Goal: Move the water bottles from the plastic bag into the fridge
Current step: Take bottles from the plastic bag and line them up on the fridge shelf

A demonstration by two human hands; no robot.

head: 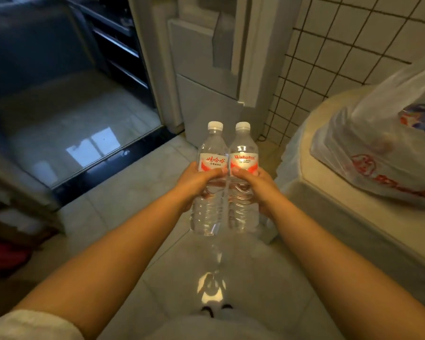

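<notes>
Bottles: left water bottle [207,177] and right water bottle [244,177], upright, touching, frame centre.
Left hand [194,184]: fingers curled round left water bottle.
Right hand [258,186]: fingers wrapped round right water bottle.
Plastic bag [378,148]: right edge, on white counter [329,207].
Fridge [206,69]: upper centre, beyond bottles.

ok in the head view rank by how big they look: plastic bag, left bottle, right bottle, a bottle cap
1. plastic bag, though it sits nearer the camera
2. left bottle and right bottle: alike, no ranking
3. bottle cap
</notes>
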